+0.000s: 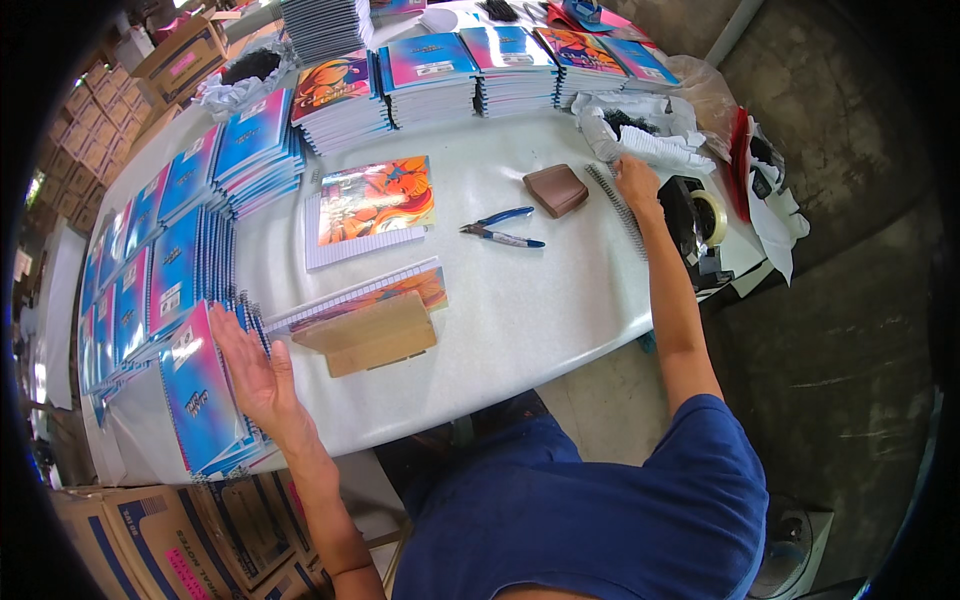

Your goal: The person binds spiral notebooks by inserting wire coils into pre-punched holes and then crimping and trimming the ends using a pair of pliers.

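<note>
My left hand [252, 372] lies flat and open against the edge of a stack of blue spiral notebooks [200, 395] at the table's near left corner. My right hand [636, 182] reaches to the far right and closes its fingers on a black spiral binding coil [612, 205] lying on the white table [520, 320]. Between my hands lie an unbound notebook with an orange cartoon cover [370, 205] and a second notebook [365, 292] tucked under a wooden block [372, 335].
Blue-handled pliers [503, 232] and a brown pouch [556, 189] lie mid-table. Stacks of notebooks [430, 75] line the far and left edges. A tape dispenser [700, 225] and plastic bags of coils [640, 130] sit at right. Cardboard boxes [190, 540] stand below left.
</note>
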Demonstrator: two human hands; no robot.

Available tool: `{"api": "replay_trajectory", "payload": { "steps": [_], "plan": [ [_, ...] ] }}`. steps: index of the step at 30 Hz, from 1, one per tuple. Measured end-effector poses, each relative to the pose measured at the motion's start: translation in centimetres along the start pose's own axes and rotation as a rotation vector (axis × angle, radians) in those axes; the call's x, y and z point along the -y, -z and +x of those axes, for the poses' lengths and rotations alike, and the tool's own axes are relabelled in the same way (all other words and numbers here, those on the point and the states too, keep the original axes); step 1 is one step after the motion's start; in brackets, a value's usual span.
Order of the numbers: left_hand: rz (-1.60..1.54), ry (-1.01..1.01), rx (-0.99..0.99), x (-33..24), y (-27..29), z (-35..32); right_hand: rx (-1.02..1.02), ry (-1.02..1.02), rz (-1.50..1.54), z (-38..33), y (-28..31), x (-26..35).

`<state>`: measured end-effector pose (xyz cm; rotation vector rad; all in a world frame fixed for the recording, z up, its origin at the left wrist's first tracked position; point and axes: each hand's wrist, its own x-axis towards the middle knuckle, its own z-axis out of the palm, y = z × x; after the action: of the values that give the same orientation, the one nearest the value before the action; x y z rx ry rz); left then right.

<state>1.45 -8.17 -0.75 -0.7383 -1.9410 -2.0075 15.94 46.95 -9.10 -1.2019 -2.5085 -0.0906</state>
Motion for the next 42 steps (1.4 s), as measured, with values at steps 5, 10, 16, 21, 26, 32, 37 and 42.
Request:
{"api": "replay_trajectory", "payload": {
  "steps": [5, 10, 16, 21, 26, 32, 37, 42],
  "plan": [
    [0.317, -0.161, 0.071, -1.5, -1.6, 0.5, -0.170, 0.092, 0.013, -0.5, 2.9, 1.7],
    [0.703, -0.361, 0.383, -2.6, -5.6, 2.0, -0.307, 0.433, 0.113, -1.0, 7.4, 7.0],
    [1.020, -0.332, 0.751, -1.4, -9.5, 2.8, 0.263, 0.588, 1.035, -10.1, 14.2, 19.7],
    [0.937, -0.325, 0.728, -0.4, -9.6, 2.4, 0.515, 0.580, 1.126, -13.1, 14.2, 21.5],
    [0.954, -0.332, 0.724, -0.6, -9.7, 2.6, 0.570, 0.610, 1.208, -12.8, 13.7, 21.0],
    [0.951, -0.350, 0.718, -0.4, -9.6, 2.7, 0.533, 0.578, 1.173, -12.8, 13.8, 21.5],
    [0.954, -0.374, 0.724, -0.3, -9.7, 2.8, 0.776, 0.680, 1.043, -11.8, 14.2, 20.8],
    [0.947, -0.335, 0.715, -0.7, -9.7, 2.6, 0.407, 0.808, 0.910, -13.2, 14.8, 21.4]
  ]
}}
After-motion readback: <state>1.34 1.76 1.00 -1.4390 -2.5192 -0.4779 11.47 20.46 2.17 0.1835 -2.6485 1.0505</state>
